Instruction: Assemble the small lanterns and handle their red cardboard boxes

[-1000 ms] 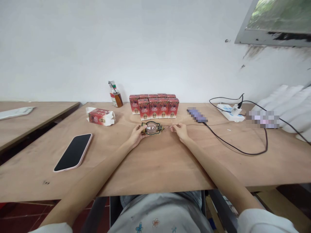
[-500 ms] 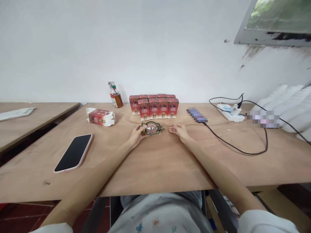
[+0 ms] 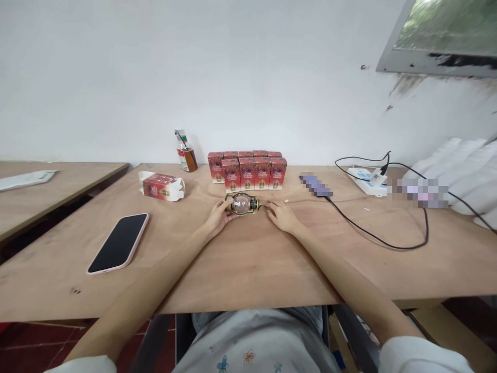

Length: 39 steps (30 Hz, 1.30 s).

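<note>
At the middle of the table [image 3: 248, 269], in front of the red boxes [image 3: 247, 175], the lantern [image 3: 241, 204] is lying sideways, top pointing right. The left hand [image 3: 219, 216] is grasping the lantern's base between thumb and fingers. The right hand [image 3: 282, 215] is curving its fingers just beside the top; the view is not showing whether they are pinching anything.

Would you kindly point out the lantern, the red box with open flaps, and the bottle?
Lantern [image 3: 241, 204], head view: its clear middle.
Red box with open flaps [image 3: 157, 185], head view: its printed side.
Bottle [image 3: 189, 159], head view: its brown lower part.
</note>
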Tool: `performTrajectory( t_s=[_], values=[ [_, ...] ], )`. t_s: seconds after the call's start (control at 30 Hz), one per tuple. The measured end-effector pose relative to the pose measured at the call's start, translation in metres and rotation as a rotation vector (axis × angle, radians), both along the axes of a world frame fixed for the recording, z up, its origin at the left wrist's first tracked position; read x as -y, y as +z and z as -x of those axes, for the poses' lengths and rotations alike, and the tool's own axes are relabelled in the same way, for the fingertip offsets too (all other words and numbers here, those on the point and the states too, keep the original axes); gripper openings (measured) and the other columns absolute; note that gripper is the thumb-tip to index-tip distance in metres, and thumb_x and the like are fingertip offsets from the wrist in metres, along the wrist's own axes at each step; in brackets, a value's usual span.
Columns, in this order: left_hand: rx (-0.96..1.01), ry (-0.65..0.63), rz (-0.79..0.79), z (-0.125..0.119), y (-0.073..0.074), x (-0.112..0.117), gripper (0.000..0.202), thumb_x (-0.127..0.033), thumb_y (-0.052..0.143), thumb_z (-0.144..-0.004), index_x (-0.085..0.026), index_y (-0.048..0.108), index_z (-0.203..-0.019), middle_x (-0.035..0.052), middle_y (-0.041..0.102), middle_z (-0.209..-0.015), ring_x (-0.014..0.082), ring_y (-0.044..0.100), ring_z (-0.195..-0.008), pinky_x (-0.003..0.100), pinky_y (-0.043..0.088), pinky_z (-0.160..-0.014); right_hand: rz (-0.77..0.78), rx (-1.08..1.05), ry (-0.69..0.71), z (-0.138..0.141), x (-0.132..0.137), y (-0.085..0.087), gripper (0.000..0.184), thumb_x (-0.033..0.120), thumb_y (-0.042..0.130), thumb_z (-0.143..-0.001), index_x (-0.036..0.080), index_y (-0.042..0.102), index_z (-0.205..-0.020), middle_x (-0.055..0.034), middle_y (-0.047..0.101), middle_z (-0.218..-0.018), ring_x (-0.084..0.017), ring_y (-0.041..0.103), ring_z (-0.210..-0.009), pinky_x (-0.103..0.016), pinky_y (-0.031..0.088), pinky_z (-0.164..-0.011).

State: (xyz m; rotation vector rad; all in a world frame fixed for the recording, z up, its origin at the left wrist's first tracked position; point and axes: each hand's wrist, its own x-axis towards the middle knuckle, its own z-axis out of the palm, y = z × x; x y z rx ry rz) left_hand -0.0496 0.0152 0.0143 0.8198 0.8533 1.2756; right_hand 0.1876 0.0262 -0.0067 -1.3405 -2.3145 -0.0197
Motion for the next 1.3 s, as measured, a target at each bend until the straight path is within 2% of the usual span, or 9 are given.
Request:
performTrajectory(
  t_s=[0.23, 0.4, 0.5, 0.6, 0.77, 0.83, 1.07, 1.17, 1.3],
  values=[
    [0.085, -0.052, 0.076, 0.001, 0.002, -0.003, 0.019, -0.025, 0.064, -0.073, -0.015, 0.063, -0.090, 0.0060, 0.067, -0.092, 0.0158, 0.063, -0.081, 0.026, 0.054, -0.070, -0.004, 0.020, -0.074, 0.002, 0.004, -0.001, 0.031, 0.021, 0.045, -0.086, 0.020, 0.060, -0.114, -0.0102, 0.061, -0.118, -0.023, 0.054, -0.110, -0.038, 0.038, -0.095],
    [0.218, -0.014, 0.051, 0.008, 0.017, 0.002, 0.018, -0.032, 0.057, -0.079, -0.016, 0.063, -0.087, 0.0044, 0.067, -0.091, 0.0147, 0.063, -0.083, 0.027, 0.052, -0.077, -0.099, -0.014, -0.199, 0.000, 0.006, 0.003, 0.029, 0.019, 0.043, -0.085, 0.016, 0.059, -0.109, -0.0140, 0.059, -0.117, -0.025, 0.053, -0.106, -0.038, 0.038, -0.091],
    [0.195, 0.043, -0.004, 0.015, 0.026, 0.003, 0.024, -0.039, 0.058, -0.078, -0.016, 0.061, -0.082, 0.0042, 0.066, -0.082, 0.0159, 0.063, -0.077, 0.029, 0.053, -0.073, -0.125, -0.077, -0.302, -0.004, 0.005, 0.006, 0.029, 0.016, 0.042, -0.084, 0.014, 0.058, -0.109, -0.0143, 0.061, -0.108, -0.026, 0.053, -0.100, -0.037, 0.039, -0.086],
    [0.063, 0.172, -0.146, 0.017, 0.027, 0.003, 0.024, -0.034, 0.069, -0.066, -0.017, 0.060, -0.080, 0.0032, 0.064, -0.078, 0.0169, 0.062, -0.075, 0.030, 0.052, -0.072, -0.110, -0.111, -0.377, -0.007, 0.003, 0.008, 0.027, 0.018, 0.043, -0.084, 0.012, 0.058, -0.107, -0.0144, 0.062, -0.103, -0.027, 0.053, -0.097, -0.037, 0.038, -0.084],
    [-0.286, 0.405, -0.447, 0.004, 0.019, 0.009, 0.052, -0.015, 0.080, -0.048, -0.022, 0.059, -0.096, 0.0020, 0.063, -0.098, 0.0200, 0.056, -0.103, 0.029, 0.044, -0.089, -0.174, -0.179, -0.361, -0.009, 0.003, 0.009, 0.026, 0.020, 0.042, -0.086, 0.012, 0.057, -0.105, -0.0144, 0.061, -0.101, -0.026, 0.052, -0.096, -0.037, 0.037, -0.084],
    [-0.438, 0.376, -0.508, 0.000, 0.016, 0.015, 0.055, -0.015, 0.081, -0.047, -0.022, 0.061, -0.097, 0.0035, 0.062, -0.101, 0.0222, 0.054, -0.107, 0.030, 0.042, -0.092, -0.233, -0.194, -0.289, -0.006, 0.006, 0.010, 0.025, 0.021, 0.041, -0.087, 0.013, 0.058, -0.103, -0.0141, 0.061, -0.100, -0.026, 0.053, -0.095, -0.037, 0.038, -0.083],
    [-1.129, 0.086, -0.833, -0.002, 0.002, 0.023, 0.049, -0.029, 0.071, -0.066, -0.025, 0.057, -0.113, 0.0067, 0.059, -0.113, 0.0269, 0.049, -0.111, 0.040, 0.030, -0.098, -0.360, -0.195, 0.087, 0.023, 0.030, 0.011, 0.022, 0.027, 0.042, -0.092, 0.019, 0.062, -0.095, -0.0089, 0.064, -0.097, -0.020, 0.056, -0.094, -0.035, 0.037, -0.083],
    [-1.318, 0.063, -0.916, -0.003, -0.001, 0.024, 0.048, -0.032, 0.067, -0.071, -0.026, 0.055, -0.117, 0.0065, 0.058, -0.112, 0.0254, 0.049, -0.108, 0.038, 0.028, -0.095, -0.364, -0.182, 0.193, 0.035, 0.037, 0.009, 0.020, 0.029, 0.045, -0.091, 0.019, 0.063, -0.093, -0.0079, 0.064, -0.095, -0.018, 0.056, -0.090, -0.033, 0.037, -0.081],
    [-1.428, 0.082, -0.976, -0.005, -0.002, 0.025, 0.046, -0.034, 0.063, -0.074, -0.025, 0.055, -0.118, 0.0077, 0.058, -0.110, 0.0243, 0.049, -0.104, 0.036, 0.028, -0.090, -0.404, -0.208, 0.212, 0.039, 0.040, 0.009, 0.019, 0.029, 0.047, -0.090, 0.019, 0.063, -0.091, -0.0077, 0.064, -0.094, -0.018, 0.055, -0.088, -0.033, 0.037, -0.081]
  ],
)
